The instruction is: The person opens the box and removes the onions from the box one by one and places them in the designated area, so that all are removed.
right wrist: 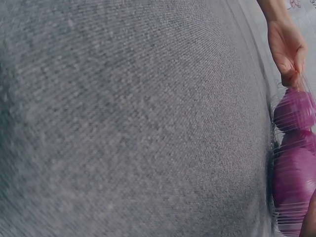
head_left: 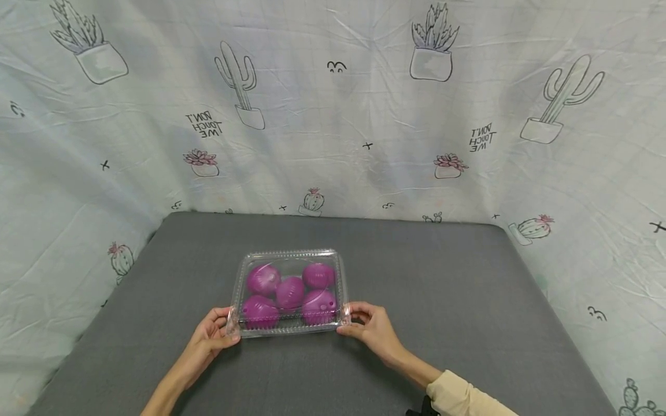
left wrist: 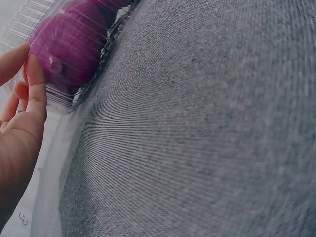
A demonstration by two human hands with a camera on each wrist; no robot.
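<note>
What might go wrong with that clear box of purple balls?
The left hand and right hand pinch the clear plastic container only by its near corners, so its far side might dip. Squeezing could pop it open, perhaps letting the five purple balls roll across the gray table.

below the right grip (head_left: 376, 331), a black thing (head_left: 427, 408) is cut off by the bottom edge; its kind cannot be told.

Container (head_left: 291, 331) between left fingers (head_left: 218, 313) and right fingers (head_left: 361, 307); five round things (head_left: 290, 293) inside; table (head_left: 426, 277) below fingers; curtain (head_left: 333, 115) beyond fingers, behind table.
</note>
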